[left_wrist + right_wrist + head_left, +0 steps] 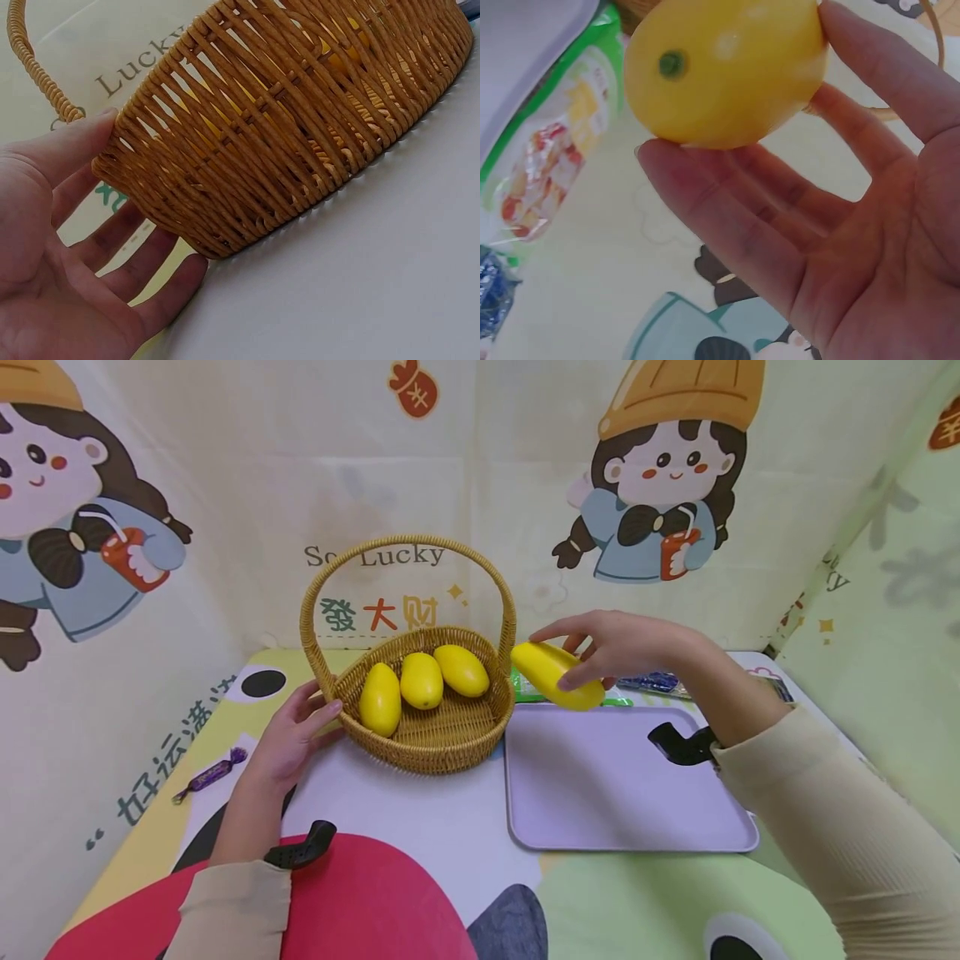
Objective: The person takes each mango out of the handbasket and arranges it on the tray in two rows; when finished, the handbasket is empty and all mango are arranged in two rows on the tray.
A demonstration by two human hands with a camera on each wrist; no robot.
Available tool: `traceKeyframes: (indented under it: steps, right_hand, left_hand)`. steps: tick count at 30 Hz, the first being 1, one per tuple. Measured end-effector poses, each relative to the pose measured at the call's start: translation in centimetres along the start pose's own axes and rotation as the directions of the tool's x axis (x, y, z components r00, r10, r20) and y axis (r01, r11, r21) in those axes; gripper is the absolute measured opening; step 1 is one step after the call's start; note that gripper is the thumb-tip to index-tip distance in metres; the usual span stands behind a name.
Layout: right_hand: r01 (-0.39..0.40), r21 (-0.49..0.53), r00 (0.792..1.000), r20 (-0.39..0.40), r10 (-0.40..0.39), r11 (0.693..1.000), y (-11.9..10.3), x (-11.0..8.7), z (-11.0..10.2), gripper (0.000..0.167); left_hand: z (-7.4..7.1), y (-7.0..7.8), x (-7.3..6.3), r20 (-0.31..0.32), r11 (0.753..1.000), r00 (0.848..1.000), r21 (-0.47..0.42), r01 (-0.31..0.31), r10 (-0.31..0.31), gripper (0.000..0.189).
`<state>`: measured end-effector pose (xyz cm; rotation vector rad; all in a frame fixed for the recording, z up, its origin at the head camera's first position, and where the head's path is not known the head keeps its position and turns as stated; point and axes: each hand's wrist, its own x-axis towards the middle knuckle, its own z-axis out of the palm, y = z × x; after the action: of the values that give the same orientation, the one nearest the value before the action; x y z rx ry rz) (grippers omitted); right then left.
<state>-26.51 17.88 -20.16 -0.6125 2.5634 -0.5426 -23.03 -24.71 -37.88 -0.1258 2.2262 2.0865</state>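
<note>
A yellow mango (546, 670) is held up by my right hand (626, 647), just right of the basket and above the back edge of the tray. In the right wrist view, thumb and fingertips pinch this mango (727, 71), its green stem nub facing the camera. My left hand (292, 737) holds the left side of a wicker basket (442, 760) with a tall hoop handle. The left wrist view has the thumb on the rim of the basket (300, 135) and the fingers against its side. Inside lie three more mangoes (422, 681), grouped towards the left and back.
A lilac tray (622, 785) lies right of the basket. Behind it are a green-edged snack packet (555, 165) and a blue shiny wrapper (656, 682). One purple wrapped candy (210, 774) lies at the left. A printed cloth wall (495, 485) rises behind the table.
</note>
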Motion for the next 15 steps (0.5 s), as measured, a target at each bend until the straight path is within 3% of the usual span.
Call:
traceKeyframes:
  steps: [15]
  right_hand:
    - [-0.096, 0.073, 0.995, -0.025, 0.098, 0.993, 3.9, 1.2, 3.9, 0.070]
  left_hand:
    - [-0.1, 0.0, 0.0, 0.005, 1.000, 1.000, -0.022, -0.002, 0.002, 0.073]
